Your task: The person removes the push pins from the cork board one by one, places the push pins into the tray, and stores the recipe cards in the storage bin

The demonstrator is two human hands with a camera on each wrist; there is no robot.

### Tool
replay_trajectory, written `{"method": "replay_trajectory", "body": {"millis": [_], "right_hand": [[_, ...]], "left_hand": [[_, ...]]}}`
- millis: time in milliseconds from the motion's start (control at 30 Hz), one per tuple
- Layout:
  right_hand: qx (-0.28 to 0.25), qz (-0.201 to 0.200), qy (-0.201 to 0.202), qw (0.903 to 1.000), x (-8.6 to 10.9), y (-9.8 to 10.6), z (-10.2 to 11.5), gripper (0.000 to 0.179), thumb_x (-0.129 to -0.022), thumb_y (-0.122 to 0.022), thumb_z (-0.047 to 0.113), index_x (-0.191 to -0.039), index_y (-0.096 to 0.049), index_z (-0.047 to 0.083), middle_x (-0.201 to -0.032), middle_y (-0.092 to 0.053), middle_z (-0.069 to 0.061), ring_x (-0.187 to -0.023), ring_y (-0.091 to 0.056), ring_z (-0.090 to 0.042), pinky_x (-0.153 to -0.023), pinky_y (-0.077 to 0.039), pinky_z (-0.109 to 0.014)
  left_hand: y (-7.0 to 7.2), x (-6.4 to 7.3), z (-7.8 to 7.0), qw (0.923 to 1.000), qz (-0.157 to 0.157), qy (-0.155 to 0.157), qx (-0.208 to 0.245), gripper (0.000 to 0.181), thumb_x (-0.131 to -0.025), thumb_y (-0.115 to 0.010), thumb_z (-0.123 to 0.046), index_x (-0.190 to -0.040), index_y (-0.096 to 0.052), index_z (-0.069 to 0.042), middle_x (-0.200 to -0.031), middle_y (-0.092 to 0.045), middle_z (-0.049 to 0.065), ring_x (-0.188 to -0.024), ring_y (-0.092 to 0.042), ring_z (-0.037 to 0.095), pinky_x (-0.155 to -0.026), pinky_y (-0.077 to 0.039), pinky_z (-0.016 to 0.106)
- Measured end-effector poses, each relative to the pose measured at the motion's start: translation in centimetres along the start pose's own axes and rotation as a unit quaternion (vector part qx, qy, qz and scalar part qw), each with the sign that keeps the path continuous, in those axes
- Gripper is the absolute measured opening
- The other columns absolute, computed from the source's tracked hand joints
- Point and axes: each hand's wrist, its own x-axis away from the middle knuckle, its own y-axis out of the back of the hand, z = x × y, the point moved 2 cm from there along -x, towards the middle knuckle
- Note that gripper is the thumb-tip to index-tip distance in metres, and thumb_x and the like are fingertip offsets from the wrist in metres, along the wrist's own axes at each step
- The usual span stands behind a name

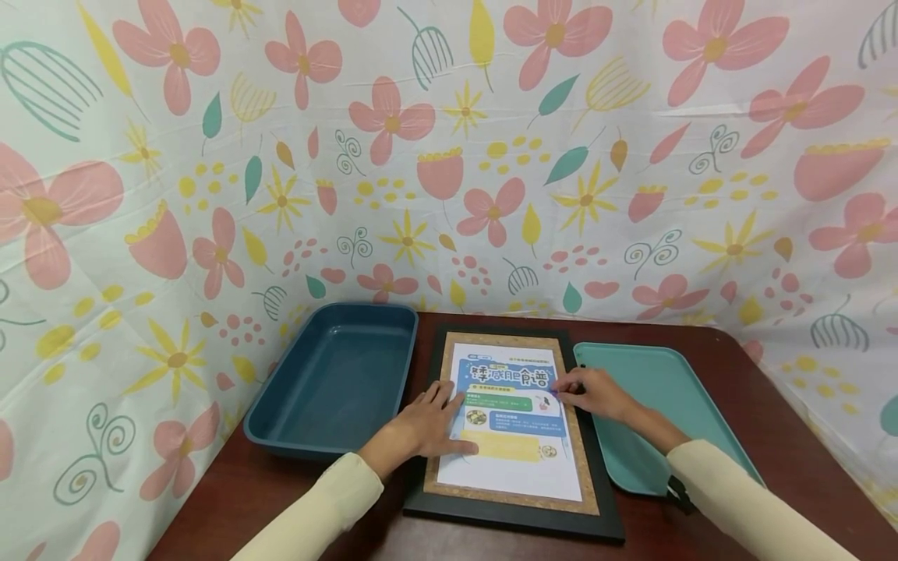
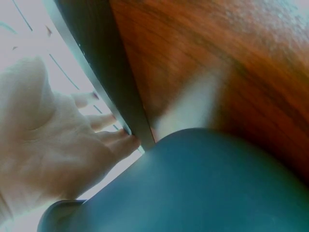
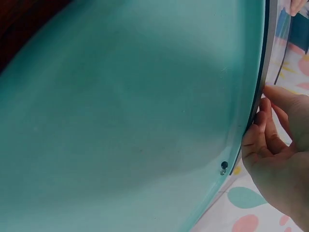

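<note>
A printed sheet [image 1: 512, 479] with blue, green and yellow panels lies on a cork board [image 1: 519, 503] with a black frame [image 1: 512, 524]. My left hand [image 1: 421, 425] rests with spread fingers on the sheet's left side; in the left wrist view the same hand [image 2: 58, 140] shows beside the frame's edge. At the sheet's upper right edge, my right hand [image 1: 596, 393] pinches a small blue thing [image 1: 554, 392], mostly hidden by the fingers. In the right wrist view that hand [image 3: 282, 154] has thumb and fingertips close together.
Left of the board stands a deep dark blue tray [image 1: 326, 389] with raised walls. To the right, a shallow teal tray [image 1: 641, 374] lies under my right forearm, with a small dark spot near its far corner. Flowered cloth [image 1: 449, 195] hangs behind the brown table [image 1: 217, 499].
</note>
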Motion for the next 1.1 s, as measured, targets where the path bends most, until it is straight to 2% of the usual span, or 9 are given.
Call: {"method": "replay_trajectory", "body": {"millis": [367,833,1100], "right_hand": [[-0.01,0.012,-0.016,0.9997,0.13,-0.43,-0.19,0.016,-0.086,-0.072,0.008,-0.101,-0.075,0.007,-0.095,-0.069,-0.007,-0.077,-0.058,-0.013,-0.061,-0.047,-0.023],[0.0,0.018,-0.031,0.9994,-0.06,-0.53,-0.54,0.01,-0.085,-0.074,0.012,-0.095,-0.074,0.011,-0.085,-0.066,0.003,-0.074,-0.057,-0.009,-0.062,-0.049,-0.023],[0.002,0.015,-0.035,0.9993,-0.03,-0.57,-0.57,0.009,-0.085,-0.074,0.013,-0.094,-0.073,0.012,-0.084,-0.065,0.005,-0.074,-0.056,-0.008,-0.063,-0.049,-0.023]], "left_hand": [[-0.01,0.01,-0.05,1.0,0.002,0.003,0.001,0.102,-0.079,-0.033,-0.084,-0.155,-0.015,-0.019,-0.16,-0.01,0.009,-0.146,-0.013,0.029,-0.113,-0.026,0.043],[0.06,0.07,-0.06,1.0,0.004,0.004,0.005,0.102,-0.079,-0.034,-0.084,-0.156,-0.015,-0.019,-0.16,-0.009,0.009,-0.146,-0.012,0.03,-0.113,-0.025,0.044],[0.12,0.11,-0.11,1.0,0.004,0.004,0.002,0.102,-0.08,-0.033,-0.084,-0.156,-0.014,-0.019,-0.16,-0.009,0.009,-0.146,-0.013,0.03,-0.113,-0.025,0.044]]}}
